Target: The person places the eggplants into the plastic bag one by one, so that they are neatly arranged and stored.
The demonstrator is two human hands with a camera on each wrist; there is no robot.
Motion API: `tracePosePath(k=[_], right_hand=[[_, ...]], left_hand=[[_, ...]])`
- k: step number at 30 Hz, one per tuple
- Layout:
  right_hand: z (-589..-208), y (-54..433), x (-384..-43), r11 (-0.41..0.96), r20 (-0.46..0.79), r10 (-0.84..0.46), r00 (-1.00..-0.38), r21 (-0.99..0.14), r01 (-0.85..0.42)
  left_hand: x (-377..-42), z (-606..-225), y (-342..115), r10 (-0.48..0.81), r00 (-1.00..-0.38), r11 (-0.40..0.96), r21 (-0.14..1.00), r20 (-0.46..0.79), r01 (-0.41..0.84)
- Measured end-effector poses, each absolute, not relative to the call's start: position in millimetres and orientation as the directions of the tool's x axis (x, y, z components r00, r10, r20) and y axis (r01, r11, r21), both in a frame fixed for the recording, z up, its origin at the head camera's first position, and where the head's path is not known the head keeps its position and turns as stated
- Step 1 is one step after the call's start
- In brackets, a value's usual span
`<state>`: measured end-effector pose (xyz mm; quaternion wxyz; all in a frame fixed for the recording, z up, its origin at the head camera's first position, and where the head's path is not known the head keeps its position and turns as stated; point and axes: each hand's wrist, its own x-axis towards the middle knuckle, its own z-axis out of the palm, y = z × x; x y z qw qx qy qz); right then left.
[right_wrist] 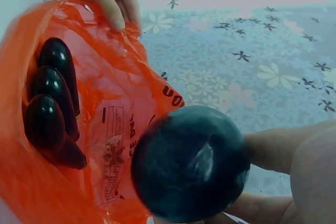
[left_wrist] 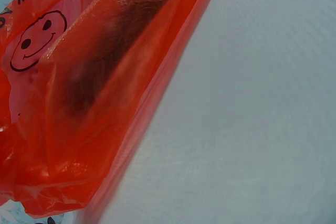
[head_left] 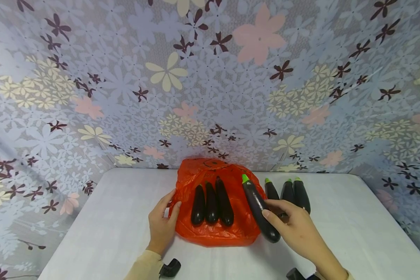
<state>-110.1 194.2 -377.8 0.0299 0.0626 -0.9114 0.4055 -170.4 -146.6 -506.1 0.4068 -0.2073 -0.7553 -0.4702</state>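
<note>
A red plastic bag (head_left: pixel 210 237) lies spread on the table with its mouth open, and three dark eggplants (head_left: pixel 211 206) rest side by side in it. At the bag's left edge my left hand (head_left: pixel 162 221) pinches the plastic between thumb and fingers, as the right wrist view shows. My right hand (head_left: pixel 294 225) grips another eggplant (head_left: pixel 257 208) by its side, tilted over the bag's right edge, green stem end pointing away. Its rounded end (right_wrist: pixel 191 163) fills the middle of the right wrist view. In the left wrist view a dark shape shows through the bag (left_wrist: pixel 110 129).
Three more eggplants (head_left: pixel 302 194) with green stem ends lie on the white table (head_left: pixel 353 217) to the right of the bag, partly behind my right hand. Flower-patterned covering (head_left: pixel 210 97) rises at the table's back and sides.
</note>
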Motion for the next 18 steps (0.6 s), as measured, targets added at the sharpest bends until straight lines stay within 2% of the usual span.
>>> tracePosePath(k=[18], right_hand=[[-385, 177, -126, 0.707, 0.141, -0.169, -0.976, -0.672, -0.219]], left_hand=[[-168, -504, -146, -0.068, -0.595, 0.469, 0.552, 0.801, 0.689]])
